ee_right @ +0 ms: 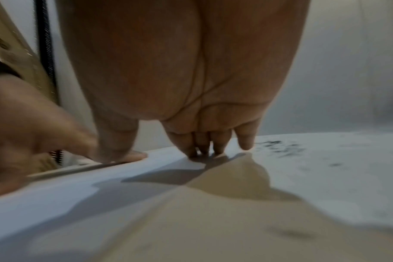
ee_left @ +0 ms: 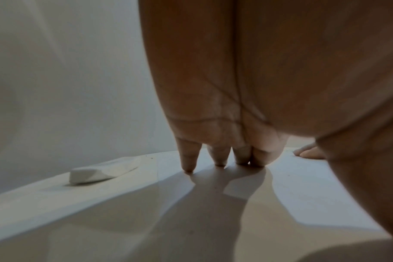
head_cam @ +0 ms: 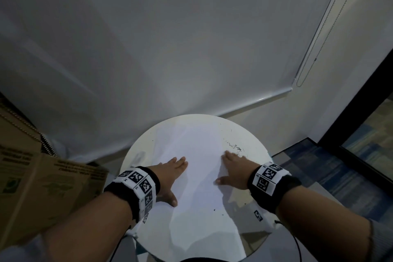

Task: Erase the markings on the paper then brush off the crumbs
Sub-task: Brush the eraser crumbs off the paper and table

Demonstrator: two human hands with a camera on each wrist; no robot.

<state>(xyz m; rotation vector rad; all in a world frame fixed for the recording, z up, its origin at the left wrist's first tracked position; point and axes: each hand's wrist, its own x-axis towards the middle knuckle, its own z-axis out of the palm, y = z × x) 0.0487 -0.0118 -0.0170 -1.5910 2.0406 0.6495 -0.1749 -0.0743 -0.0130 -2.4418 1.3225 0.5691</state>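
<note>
White paper (head_cam: pixel 197 155) pinned by flat left hand (head_cam: pixel 170 171); flat right hand (head_cam: pixel 230 169) sweeping crumbs (head_cam: pixel 236 147) at the table's (head_cam: pixel 255 140) right edge could smear or crease it.

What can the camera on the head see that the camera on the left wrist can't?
Only the head view shows the dark crumbs past the right hand's fingers, the cardboard box at the left and both wristbands. Only the left wrist view shows the white eraser lying on the table, apart from the fingers. Both show the left hand flat with straight fingers on the white paper.
</note>
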